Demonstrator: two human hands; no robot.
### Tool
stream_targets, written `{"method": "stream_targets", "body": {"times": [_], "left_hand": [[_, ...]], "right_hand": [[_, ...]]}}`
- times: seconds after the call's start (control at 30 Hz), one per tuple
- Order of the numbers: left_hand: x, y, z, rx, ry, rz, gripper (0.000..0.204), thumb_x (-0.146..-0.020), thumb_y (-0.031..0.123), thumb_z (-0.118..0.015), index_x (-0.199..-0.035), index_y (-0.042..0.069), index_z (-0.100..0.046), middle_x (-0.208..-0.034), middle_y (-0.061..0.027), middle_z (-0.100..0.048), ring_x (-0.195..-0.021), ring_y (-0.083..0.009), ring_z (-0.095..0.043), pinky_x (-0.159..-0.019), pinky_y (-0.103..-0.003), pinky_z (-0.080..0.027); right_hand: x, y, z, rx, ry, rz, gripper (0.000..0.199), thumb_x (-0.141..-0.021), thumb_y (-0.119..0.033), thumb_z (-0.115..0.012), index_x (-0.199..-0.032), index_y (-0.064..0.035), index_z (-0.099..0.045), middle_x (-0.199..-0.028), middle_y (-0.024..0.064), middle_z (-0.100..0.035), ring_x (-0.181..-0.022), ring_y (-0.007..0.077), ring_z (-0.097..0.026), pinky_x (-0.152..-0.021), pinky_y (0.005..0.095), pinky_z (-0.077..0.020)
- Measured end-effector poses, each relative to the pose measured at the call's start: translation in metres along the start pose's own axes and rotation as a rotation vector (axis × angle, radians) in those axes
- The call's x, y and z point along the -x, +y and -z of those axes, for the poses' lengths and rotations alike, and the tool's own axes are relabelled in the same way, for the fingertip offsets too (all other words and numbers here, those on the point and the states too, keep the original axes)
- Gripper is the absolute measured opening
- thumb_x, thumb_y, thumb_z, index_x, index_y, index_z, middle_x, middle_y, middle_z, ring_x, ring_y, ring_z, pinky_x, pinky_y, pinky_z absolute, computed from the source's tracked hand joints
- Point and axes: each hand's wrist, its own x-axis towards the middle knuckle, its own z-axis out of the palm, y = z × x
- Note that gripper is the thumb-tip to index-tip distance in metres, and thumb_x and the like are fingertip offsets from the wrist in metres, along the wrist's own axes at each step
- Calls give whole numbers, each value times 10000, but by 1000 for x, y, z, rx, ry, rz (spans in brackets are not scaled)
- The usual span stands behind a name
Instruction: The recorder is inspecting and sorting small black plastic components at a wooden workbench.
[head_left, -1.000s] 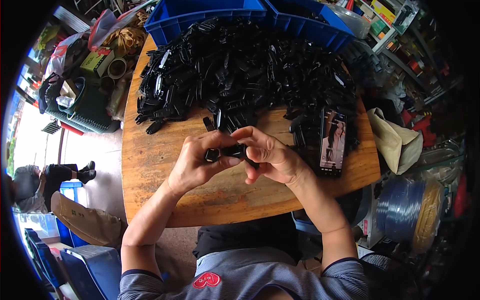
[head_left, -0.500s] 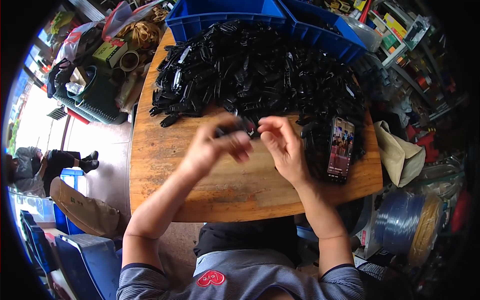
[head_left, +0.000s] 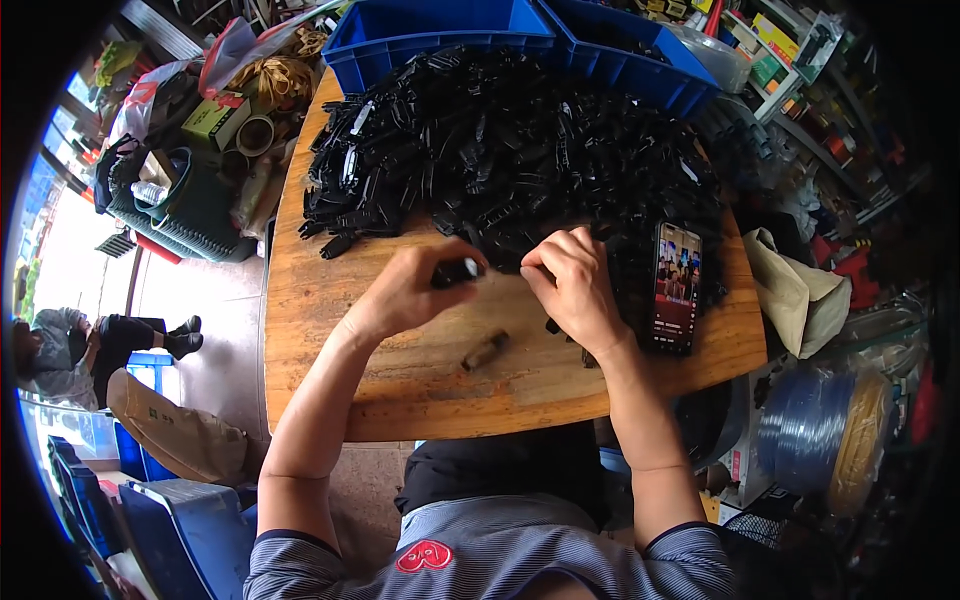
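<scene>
My left hand (head_left: 398,292) is closed around a small black plastic part (head_left: 447,274), with a pale bright spot at its end by the fingertips. A short gap away, my right hand (head_left: 572,280) has its thumb and forefinger pinched together; whatever they hold is too small to make out. On the near side of both hands, a short dark piece (head_left: 485,351) shows blurred against the wooden table (head_left: 400,395). Beyond the hands spreads a large pile of black plastic parts (head_left: 470,150), with some reaching down beside my right hand.
Two blue crates (head_left: 440,45) stand behind the pile. A phone (head_left: 678,285) with a lit screen lies right of my right hand. Off the table's right side are a beige cloth bag (head_left: 795,295) and wrapped spools (head_left: 815,435). Another person (head_left: 85,345) sits at far left.
My hands were blurred and my right fingers loosely parted; now those fingers are pinched. The short blurred piece now shows over the near table, where bare wood was. My left hand keeps its black part.
</scene>
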Motion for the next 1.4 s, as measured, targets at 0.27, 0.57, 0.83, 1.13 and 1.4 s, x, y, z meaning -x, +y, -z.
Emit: {"method": "stream_targets", "body": {"times": [0.27,0.57,0.83,1.13,1.4], "left_hand": [[-19,-17,14,-317,488,-70,188,-750,59,-663,-926,30,-604,-781,-67,-572,-700,-174,-579,-613,-291,-466],[-18,-27,1,-423,221,-68,265,-703,19,-669,-960,36,-605,-865,-122,-593,-811,-305,-593,-701,-355,-480],[-8,-24,3,-433,163,-66,246,-702,16,-678,-939,22,-613,-907,-114,-620,-832,-279,-615,-713,-329,-493],[-4,3,4,-402,222,-106,266,-677,31,-707,-925,44,-612,-866,-98,-579,-825,-268,-582,-695,-348,-480],[0,30,-26,746,259,246,230,-803,96,-654,-1007,11,-591,-900,-86,-618,-797,-174,-592,-702,-286,-483]], "right_hand": [[-6,-4,18,-603,-18,-195,99,-749,-49,-676,-808,-25,-601,-746,3,-538,-628,76,-496,-568,211,-413],[7,-11,1,-539,-470,-74,132,-748,-98,-654,-838,-5,-626,-793,88,-568,-722,208,-575,-655,328,-477],[4,-17,6,-523,-293,-89,163,-846,-56,-558,-994,-8,-508,-837,133,-597,-691,202,-620,-604,313,-481],[-3,-27,15,-782,-154,-246,198,-864,-77,-563,-1044,-25,-500,-814,45,-577,-604,48,-473,-543,194,-424],[3,-28,11,-984,-33,-274,258,-832,-151,-667,-973,-7,-508,-819,30,-590,-717,52,-545,-626,196,-452]]}}
